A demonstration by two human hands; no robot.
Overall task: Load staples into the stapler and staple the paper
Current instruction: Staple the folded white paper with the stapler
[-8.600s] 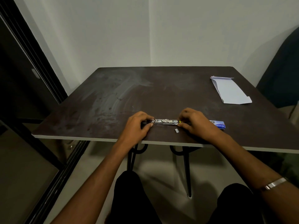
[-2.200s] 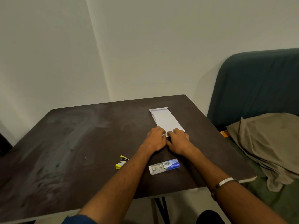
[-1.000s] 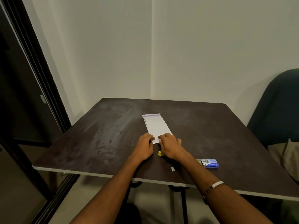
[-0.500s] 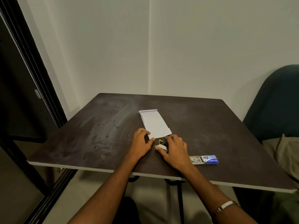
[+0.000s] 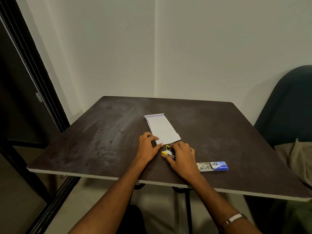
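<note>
A folded white paper (image 5: 162, 129) lies near the middle of the dark table (image 5: 101, 141). My left hand (image 5: 148, 147) rests on the table with its fingertips on the paper's near left corner. Just to the right, my right hand (image 5: 181, 157) grips a small yellow and black stapler (image 5: 167, 152), whose jaws point at the paper's near edge. The stapler's rear is hidden under my fingers. A blue staple box (image 5: 213, 166) lies slid open to the right of my right hand, with staples showing in its tray.
A dark cushioned seat (image 5: 287, 107) with a tan cloth (image 5: 297, 159) stands beyond the table's right edge. A dark door frame (image 5: 33, 81) runs along the left. The white wall corner is behind the table.
Over the last second my right hand left the paper's near edge and took hold of the stapler just in front of it. My left hand stays on the paper's corner.
</note>
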